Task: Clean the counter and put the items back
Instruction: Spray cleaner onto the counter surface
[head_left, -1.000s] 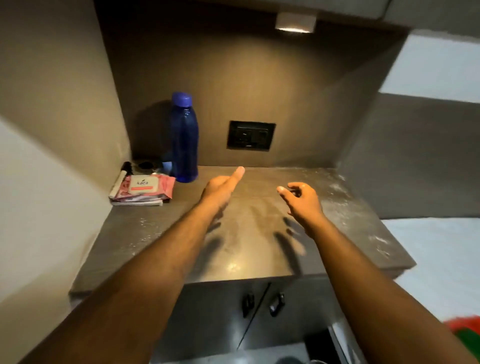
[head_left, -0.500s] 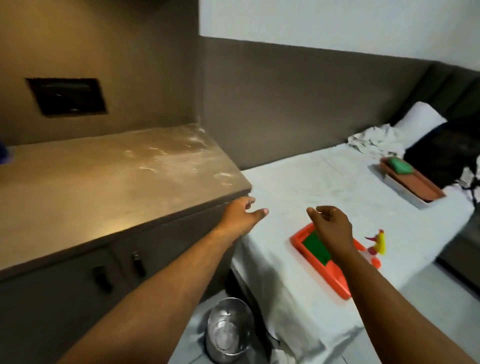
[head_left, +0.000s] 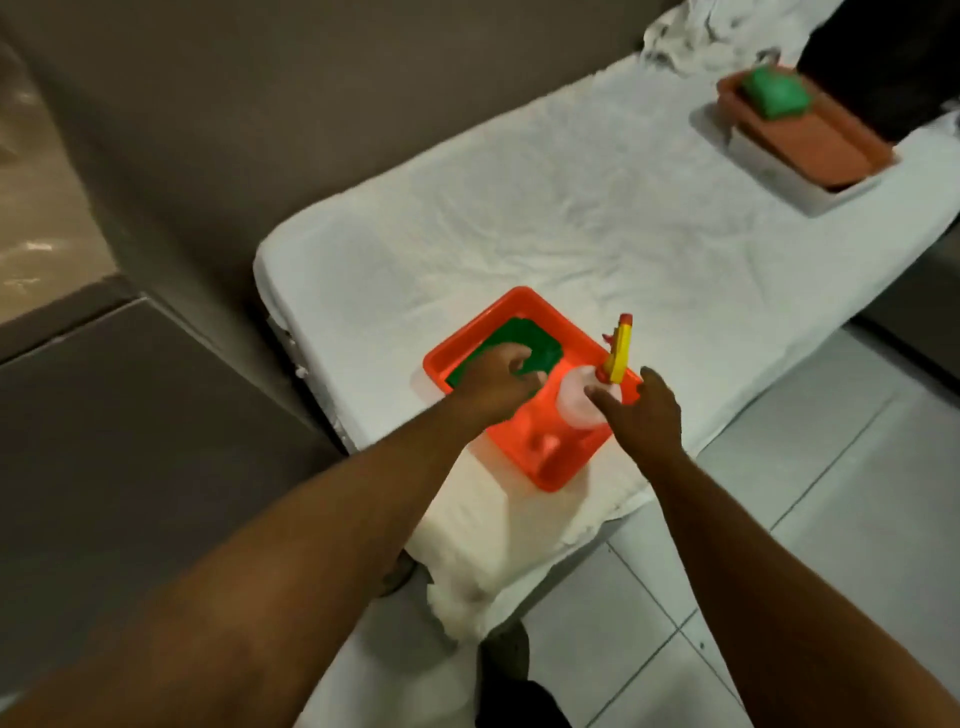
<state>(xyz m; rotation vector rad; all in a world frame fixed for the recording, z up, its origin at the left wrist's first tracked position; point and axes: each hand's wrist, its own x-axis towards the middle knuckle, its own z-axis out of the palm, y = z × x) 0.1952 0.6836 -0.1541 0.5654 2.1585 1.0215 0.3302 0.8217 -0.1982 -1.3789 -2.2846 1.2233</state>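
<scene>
An orange tray (head_left: 524, 457) lies on the near end of a white-sheeted bed (head_left: 571, 218). Inside it are a flat green cloth (head_left: 543, 343) and a pale spray bottle (head_left: 574, 405) with a yellow and red trigger (head_left: 621, 348). My left hand (head_left: 493, 384) is down on the green cloth with its fingers curled onto it. My right hand (head_left: 644, 415) is at the bottle's right side, fingers spread, thumb against the bottle's shoulder, not closed round it. The dusty counter top (head_left: 31, 234) shows only at the left edge.
The grey cabinet side (head_left: 130, 441) stands to the left of the bed. At the bed's far end a brown tray (head_left: 831, 150) with a green sponge (head_left: 774, 93) sits in a white tray. A crumpled white cloth (head_left: 701, 36) lies behind. Tiled floor (head_left: 831, 519) is at the right.
The view has swung from the counter to the bed. Both hands have come down into the orange tray, the left onto the green cloth, the right to the spray bottle.
</scene>
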